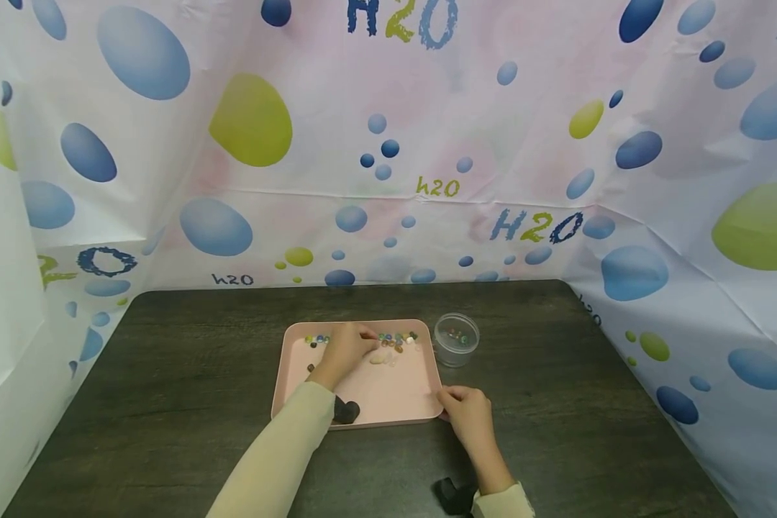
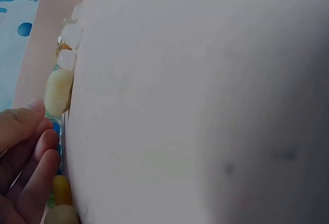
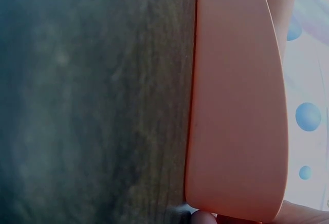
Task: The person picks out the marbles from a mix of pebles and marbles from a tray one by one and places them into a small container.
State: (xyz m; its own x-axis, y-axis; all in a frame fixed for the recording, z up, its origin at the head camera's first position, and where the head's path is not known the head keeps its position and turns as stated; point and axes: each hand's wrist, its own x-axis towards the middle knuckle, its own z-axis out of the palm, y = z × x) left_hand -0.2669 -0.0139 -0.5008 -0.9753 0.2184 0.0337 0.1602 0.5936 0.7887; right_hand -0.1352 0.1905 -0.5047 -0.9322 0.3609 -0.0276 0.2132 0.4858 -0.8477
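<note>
A shallow pink tray (image 1: 395, 396) lies on the dark table. My left hand (image 1: 346, 351) reaches over its far half, fingers bent and tips beside a row of small coloured glass beads (image 1: 398, 338). In the left wrist view the thumb is close to the index finger, right by an oval cream stone (image 2: 59, 91) and blue beads (image 2: 56, 126); I cannot tell whether a bead is between them. My right hand (image 1: 469, 414) pinches the tray's near right corner, with the thumb and a fingertip (image 3: 204, 217) at the tray wall (image 3: 239, 106).
A clear round jar (image 1: 456, 352) with a few beads inside stands just off the tray's right side. More beads (image 1: 317, 339) lie left of the left hand, and a brown one (image 1: 311, 367) lies nearer. A patterned curtain (image 1: 388, 216) rises behind the wood-grain table (image 1: 188, 374).
</note>
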